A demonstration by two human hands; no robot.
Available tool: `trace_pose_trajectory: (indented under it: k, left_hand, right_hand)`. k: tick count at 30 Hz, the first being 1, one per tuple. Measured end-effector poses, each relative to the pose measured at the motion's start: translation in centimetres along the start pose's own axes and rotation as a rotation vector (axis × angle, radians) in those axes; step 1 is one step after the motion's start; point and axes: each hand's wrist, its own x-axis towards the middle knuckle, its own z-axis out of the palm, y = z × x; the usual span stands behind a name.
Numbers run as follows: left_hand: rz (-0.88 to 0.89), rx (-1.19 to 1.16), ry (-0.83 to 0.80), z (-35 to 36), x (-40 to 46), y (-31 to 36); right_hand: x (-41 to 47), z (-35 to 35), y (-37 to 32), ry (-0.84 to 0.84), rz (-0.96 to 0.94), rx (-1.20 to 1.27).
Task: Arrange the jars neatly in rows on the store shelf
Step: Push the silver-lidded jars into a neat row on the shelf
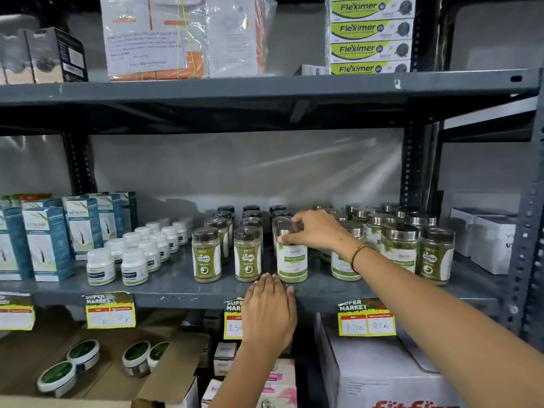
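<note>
On the grey middle shelf (182,290) stand rows of green-powder jars. Dark-lidded jars (206,254) fill the centre in columns running back. Silver-lidded jars (400,245) crowd the right side. My right hand (315,228) reaches in from the right and grips the lid of a silver-lidded jar with a white and green label (292,262), which stands at the shelf front beside the dark-lidded ones. My left hand (269,313) rests flat on the shelf's front edge just below that jar, fingers together, holding nothing.
Small white bottles (134,254) and teal boxes (48,242) fill the shelf's left part. White boxes (491,242) sit at the far right. Yellow price tags (110,310) hang from the edge. Green and white boxes (371,33) are stacked above; cartons and round tins (67,369) lie below.
</note>
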Motion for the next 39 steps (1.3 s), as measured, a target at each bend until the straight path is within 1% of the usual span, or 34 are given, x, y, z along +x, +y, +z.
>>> trace_pose_trajectory:
  k: [10,18,23,29,34,39]
  left_hand:
    - [0.015,0.028,0.003,-0.2,-0.2,-0.2]
    - [0.027,0.045,-0.013,-0.5,-0.4,-0.2]
    - [0.027,0.028,-0.014,-0.7,-0.5,-0.1]
    - [0.02,0.026,-0.014,-0.7,-0.5,-0.2]
    - [0.022,0.027,-0.012,-0.6,-0.4,-0.2]
    - [0.031,0.027,-0.005,-0.5,-0.4,-0.3]
  right_hand:
    - [-1.6,-0.9,-0.6,0.09,0.003,0.044]
    - [-6.0,-5.9,-0.2,0.167,-0.003,0.091]
    - [-9.2,-10.6,2.7,0.201,0.09,0.144]
    - [-11.8,-14.9,7.9,0.147,0.242,-0.014]
    - [-13.2,-16.5,11.1,0.067,0.392,-0.163]
    - [-13.8,-17.3,13.6,0.07,0.491,-0.192]
